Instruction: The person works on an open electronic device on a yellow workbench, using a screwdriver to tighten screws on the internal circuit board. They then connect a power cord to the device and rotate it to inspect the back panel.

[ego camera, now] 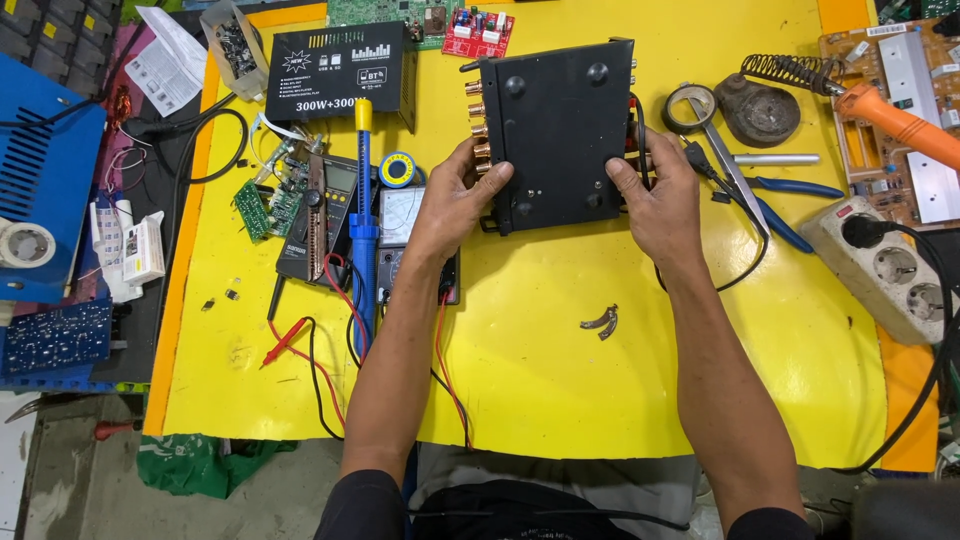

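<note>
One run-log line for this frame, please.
left hand: grips black metal chassis at left edge | right hand: grips its right edge | chassis: underside up, over yellow table | nearby: soldering iron, multimeter

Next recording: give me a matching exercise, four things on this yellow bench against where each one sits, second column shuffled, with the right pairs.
Things:
1. black metal chassis
2. soldering iron
3. white power strip
4. solder spool

Places:
A. far right, orange handle over a circuit board
B. between the left hand and right hand
C. left of the left hand, above the meter
D. right edge, with a black plug in it

Pairs: 1-B, 2-A, 3-D, 4-C
</note>
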